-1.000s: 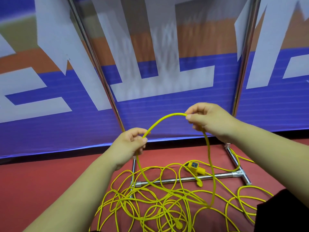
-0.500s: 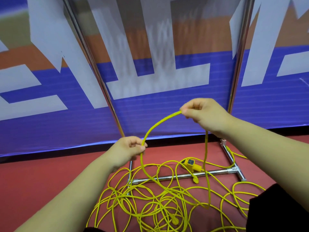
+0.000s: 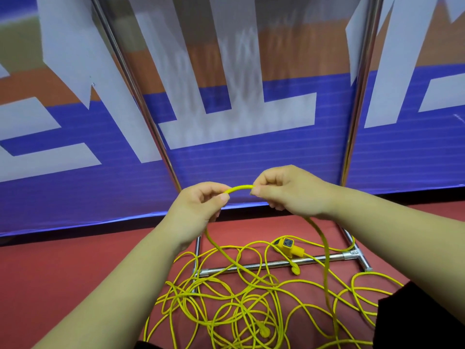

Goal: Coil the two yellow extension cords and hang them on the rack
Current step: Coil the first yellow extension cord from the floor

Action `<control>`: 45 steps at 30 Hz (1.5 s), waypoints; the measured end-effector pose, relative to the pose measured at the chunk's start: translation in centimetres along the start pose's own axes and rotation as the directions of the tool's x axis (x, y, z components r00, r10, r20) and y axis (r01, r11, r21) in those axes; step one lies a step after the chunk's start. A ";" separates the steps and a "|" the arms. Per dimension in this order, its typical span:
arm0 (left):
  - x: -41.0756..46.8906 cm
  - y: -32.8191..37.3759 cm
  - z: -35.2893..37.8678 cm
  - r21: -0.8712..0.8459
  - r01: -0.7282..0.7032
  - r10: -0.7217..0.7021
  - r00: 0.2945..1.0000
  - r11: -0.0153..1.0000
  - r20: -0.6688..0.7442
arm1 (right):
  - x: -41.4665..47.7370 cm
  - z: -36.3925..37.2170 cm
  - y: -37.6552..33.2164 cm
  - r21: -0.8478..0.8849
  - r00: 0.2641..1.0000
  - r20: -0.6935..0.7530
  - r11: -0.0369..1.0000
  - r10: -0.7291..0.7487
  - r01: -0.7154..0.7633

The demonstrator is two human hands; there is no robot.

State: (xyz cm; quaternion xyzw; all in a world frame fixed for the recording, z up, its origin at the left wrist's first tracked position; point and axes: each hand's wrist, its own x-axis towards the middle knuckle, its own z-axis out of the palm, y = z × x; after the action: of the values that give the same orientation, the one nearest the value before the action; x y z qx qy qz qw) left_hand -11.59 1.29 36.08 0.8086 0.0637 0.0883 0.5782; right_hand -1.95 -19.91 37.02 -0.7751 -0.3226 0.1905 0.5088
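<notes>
Both hands pinch one yellow extension cord [image 3: 240,188] at chest height. My left hand [image 3: 201,205] and my right hand [image 3: 289,190] are close together, with a short arc of cord between them. From each hand the cord drops to a tangled yellow heap [image 3: 239,306] on the red floor. A yellow socket end [image 3: 288,245] and a plug [image 3: 295,269] lie by the rack's base bar [image 3: 276,263]. Another plug [image 3: 264,332] lies in the heap. The rack's two chrome uprights [image 3: 141,96] rise on either side; its top is out of view.
A blue, white and orange banner wall [image 3: 251,159] stands right behind the rack. The rack's right foot [image 3: 362,260] juts forward over the red floor. Dark clothing [image 3: 422,321] fills the lower right corner.
My right hand has come down and left toward my left hand, which rose a little. The wide cord arc between them has shrunk to a short span.
</notes>
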 end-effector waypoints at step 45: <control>-0.1 -2.2 -1.4 -0.006 0.205 -0.195 0.939 0.979 0.282 | 0.3 -2.2 -0.7 0.128 0.910 -0.409 0.983 -0.072 0.135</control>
State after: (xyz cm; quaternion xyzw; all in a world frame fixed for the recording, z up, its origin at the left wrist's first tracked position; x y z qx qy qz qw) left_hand -11.98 3.27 34.41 0.7918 0.0614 -0.0850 0.6017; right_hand -0.57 -20.93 38.57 -0.7380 -0.2360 0.0241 0.6317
